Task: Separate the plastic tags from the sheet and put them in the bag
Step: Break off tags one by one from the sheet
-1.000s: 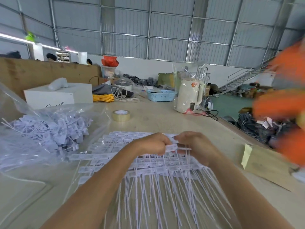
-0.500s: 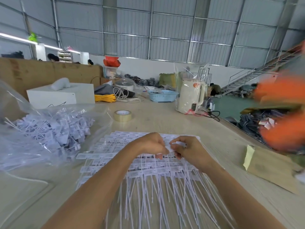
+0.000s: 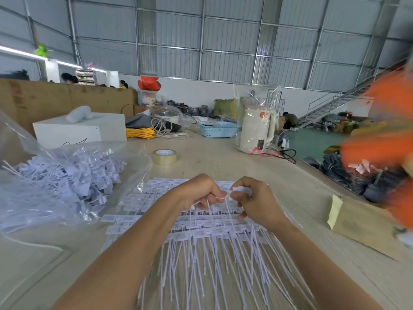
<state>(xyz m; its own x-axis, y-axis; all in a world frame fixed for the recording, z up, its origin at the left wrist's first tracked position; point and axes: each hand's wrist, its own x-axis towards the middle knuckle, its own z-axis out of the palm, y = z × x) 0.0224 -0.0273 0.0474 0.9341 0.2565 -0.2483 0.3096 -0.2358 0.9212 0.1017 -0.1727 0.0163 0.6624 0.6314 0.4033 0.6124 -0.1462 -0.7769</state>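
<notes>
- Now your left hand (image 3: 201, 193) and right hand (image 3: 252, 200) meet above the sheet (image 3: 201, 233), fingers curled, both pinching one plastic tag (image 3: 240, 189).
- Judging by looks, the tags are light, thin and springy; hold by the flat head, not the whippy tail.
- Left of the sheet lies the bag (image 3: 55, 182), holding loose tags.
- Beyond the sheet, the tabletop (image 3: 223, 166) carries a tape roll (image 3: 165, 156).
</notes>
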